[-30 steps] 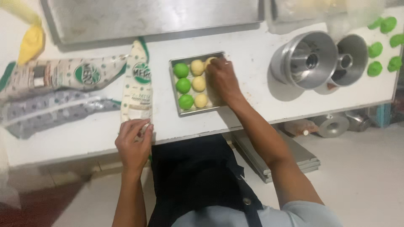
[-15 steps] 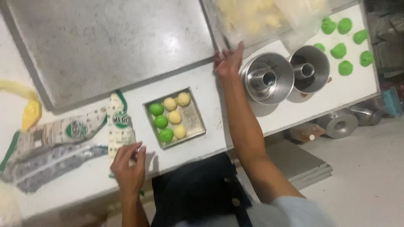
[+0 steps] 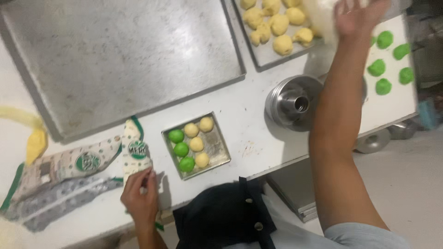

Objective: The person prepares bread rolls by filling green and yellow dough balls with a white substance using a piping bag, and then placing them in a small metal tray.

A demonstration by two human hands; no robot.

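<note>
I am looking down as my right hand (image 3: pixel 357 16) is reaching far over the white table (image 3: pixel 249 103), fingers spread wide against a crinkled plastic sheet (image 3: pixel 323 16) lying over the far tray of yellow dough balls (image 3: pixel 272 27). My left hand (image 3: pixel 140 196) is pressing down near the table's front edge, fingers loosely curled on the end of a white printed bag (image 3: pixel 134 152); I cannot tell whether it is gripping. The small square pan (image 3: pixel 217 145) with green and yellow balls is sitting just beside that bag. A metal tube pan (image 3: pixel 293 101) is standing under my right forearm, and green dough balls (image 3: pixel 387 60) are lying toward the right edge. The big flat tray (image 3: pixel 120 60) is filling the far left.
</note>
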